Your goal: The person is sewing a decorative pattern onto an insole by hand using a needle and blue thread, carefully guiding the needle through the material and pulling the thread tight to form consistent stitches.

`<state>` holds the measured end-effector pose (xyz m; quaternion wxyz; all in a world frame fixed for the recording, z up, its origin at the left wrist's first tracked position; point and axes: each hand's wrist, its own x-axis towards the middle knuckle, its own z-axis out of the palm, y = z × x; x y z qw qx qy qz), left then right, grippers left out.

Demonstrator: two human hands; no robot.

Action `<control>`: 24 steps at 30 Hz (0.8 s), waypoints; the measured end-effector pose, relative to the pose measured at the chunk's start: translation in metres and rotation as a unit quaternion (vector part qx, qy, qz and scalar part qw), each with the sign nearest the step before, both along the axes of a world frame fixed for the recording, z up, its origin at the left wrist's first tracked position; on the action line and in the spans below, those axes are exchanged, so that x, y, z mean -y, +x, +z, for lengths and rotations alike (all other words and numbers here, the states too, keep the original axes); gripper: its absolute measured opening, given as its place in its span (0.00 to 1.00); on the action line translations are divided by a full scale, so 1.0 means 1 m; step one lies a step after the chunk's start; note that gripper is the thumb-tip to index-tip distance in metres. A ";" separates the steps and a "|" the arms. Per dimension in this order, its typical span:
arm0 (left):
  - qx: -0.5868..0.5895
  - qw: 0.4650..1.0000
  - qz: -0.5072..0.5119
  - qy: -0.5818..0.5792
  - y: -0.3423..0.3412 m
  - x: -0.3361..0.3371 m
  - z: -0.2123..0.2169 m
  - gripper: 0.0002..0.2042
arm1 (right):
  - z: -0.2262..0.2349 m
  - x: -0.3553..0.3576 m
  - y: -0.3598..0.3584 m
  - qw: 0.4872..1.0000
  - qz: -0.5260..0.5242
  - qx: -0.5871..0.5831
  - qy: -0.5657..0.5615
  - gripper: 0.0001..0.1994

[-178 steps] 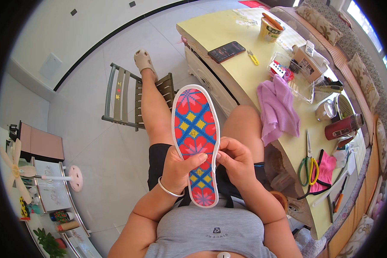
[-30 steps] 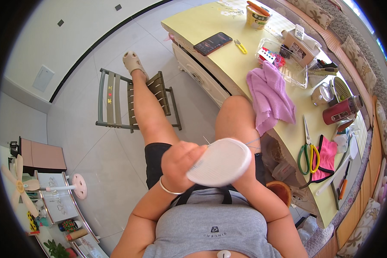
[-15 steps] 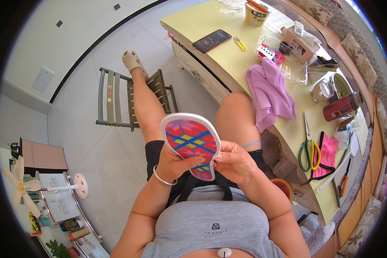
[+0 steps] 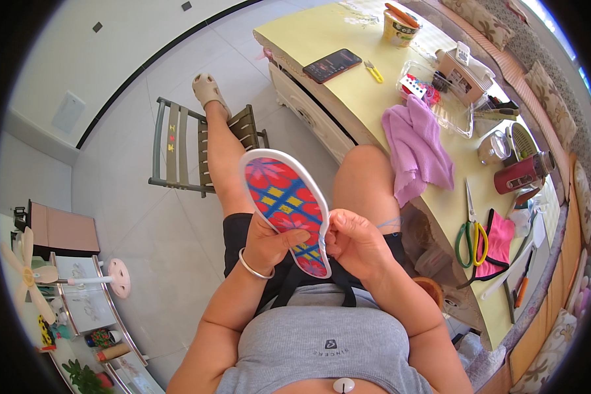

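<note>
Held up over my lap is a patterned insole point(image 4: 285, 207), red, pink, blue and yellow with a thick white rim. My left hand point(image 4: 269, 246) is closed round its lower left side, the thumb lying across the patterned face. At the insole's right edge, beside its narrow waist, my right hand point(image 4: 358, 240) has its fingertips pinched together; whatever is between them is too small to make out. A thin blue thread point(image 4: 389, 223) shows across my thigh, to the right of that hand.
At the right, a yellow-topped table holds a purple towel point(image 4: 419, 148), scissors point(image 4: 471, 233) with green and yellow handles, pink cloth point(image 4: 498, 240), a phone point(image 4: 332, 65), yellow snips point(image 4: 374, 71) and a dark red flask point(image 4: 522, 174). My foot rests on a folding chair point(image 4: 180, 148).
The insole has tilted further, its wide end shifting up and left. My right hand's fingers have curled in at the edge. The whole view has shifted slightly.
</note>
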<state>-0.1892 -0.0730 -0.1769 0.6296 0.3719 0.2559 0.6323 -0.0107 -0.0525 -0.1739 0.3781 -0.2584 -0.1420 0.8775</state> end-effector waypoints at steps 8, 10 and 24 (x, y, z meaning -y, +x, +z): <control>-0.060 0.993 -0.091 0.040 -0.009 0.010 -0.006 0.22 | -0.029 -0.013 -0.005 0.999 -0.047 0.017 0.003 0.05; -0.059 0.996 -0.042 0.043 -0.007 0.013 0.008 0.25 | -0.042 -0.020 0.005 0.995 -0.081 0.017 0.054 0.05; 0.052 0.983 0.164 -0.071 -0.064 -0.018 0.027 0.29 | -0.055 -0.027 0.377 0.858 -0.484 0.071 0.160 0.15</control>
